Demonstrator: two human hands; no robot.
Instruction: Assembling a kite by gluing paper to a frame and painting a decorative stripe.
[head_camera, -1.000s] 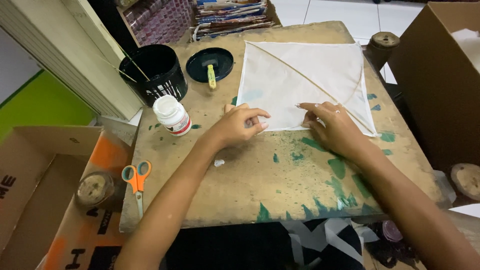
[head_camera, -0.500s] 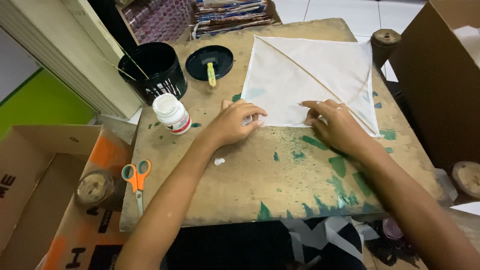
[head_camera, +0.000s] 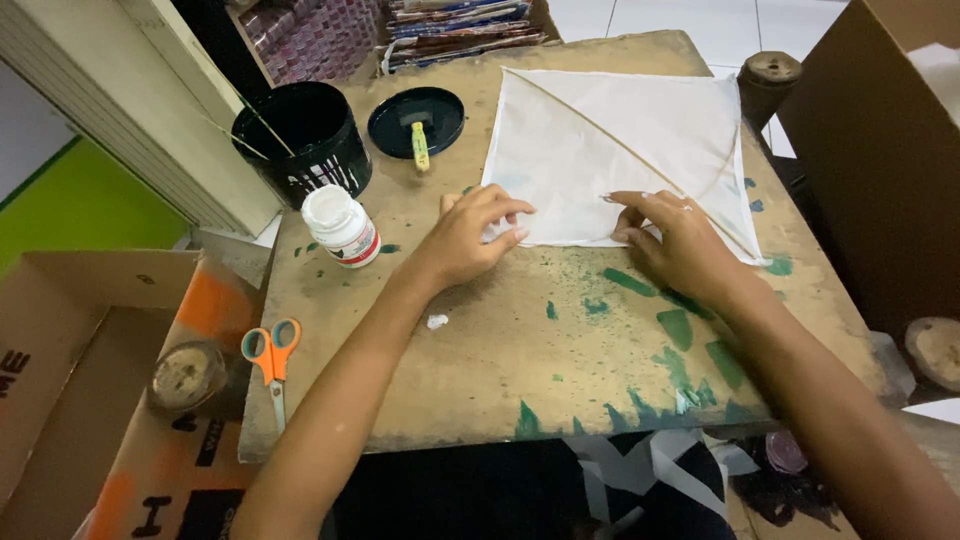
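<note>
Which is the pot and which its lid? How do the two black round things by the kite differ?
The black pot is tall, open-topped and holds thin sticks; the black lid is flat and shallow, with a yellow-handled tool lying in it. Both are round, black and on the table.

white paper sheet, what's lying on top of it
On the white paper sheet lie thin sticks, one diagonal, one bowed. Left hand and right hand press its near edge, hiding the paper beneath them.

Black bucket (head_camera: 305, 140), black lid (head_camera: 415, 118), white glue bottle (head_camera: 341, 226), orange-handled scissors (head_camera: 270, 352) beside the paint-stained table (head_camera: 560, 340).
</note>
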